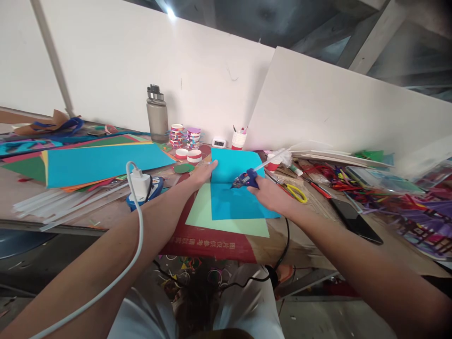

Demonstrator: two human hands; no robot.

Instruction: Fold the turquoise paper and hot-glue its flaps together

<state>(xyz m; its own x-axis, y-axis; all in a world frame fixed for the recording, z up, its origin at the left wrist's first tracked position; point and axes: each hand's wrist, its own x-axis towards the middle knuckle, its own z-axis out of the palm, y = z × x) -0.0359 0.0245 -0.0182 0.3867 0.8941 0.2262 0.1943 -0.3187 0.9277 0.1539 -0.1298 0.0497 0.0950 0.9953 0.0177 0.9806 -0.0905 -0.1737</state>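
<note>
My right hand [270,194] is closed around a blue glue gun [245,179] with a clear glue stick poking out of its back. The nozzle points left and down onto a folded blue paper sheet [233,197]. My left hand [205,172] lies flat with fingers stretched out on the left edge of the sheet's raised upper flap. The blue sheet rests on a pale green sheet [201,214], which lies on a red board [208,242] with printed characters.
Stacked coloured paper [99,162] and clear glue sticks [63,202] lie at left, with a white charger [140,184] and cable. A grey bottle [157,115], tape rolls [183,136] and paper cup [239,140] stand by the wall. Yellow scissors [296,192], a black phone [355,220] and craft clutter lie right.
</note>
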